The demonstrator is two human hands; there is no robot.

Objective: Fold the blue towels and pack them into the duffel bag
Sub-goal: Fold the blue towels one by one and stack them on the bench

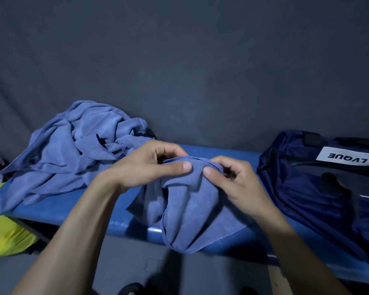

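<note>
Seen from above, looking down at two bare forearms reaching forward over a blue table. Left hand and right hand close together at centre, both pinching the upper hem of one blue towel, thumbs pressed on the near side of the cloth, other fingers curled behind it. Towel lifted at the top, hanging in loose vertical folds, lower part draped across the table and over its near edge. To the left, a crumpled pile of blue towels heaped on the table, well apart from the hands. To the right, a navy duffel bag lying slack on the table, white label reading LVQUE upside down near its top. Something yellow below the table's left end. Dark grey fabric backdrop behind everything.
</note>
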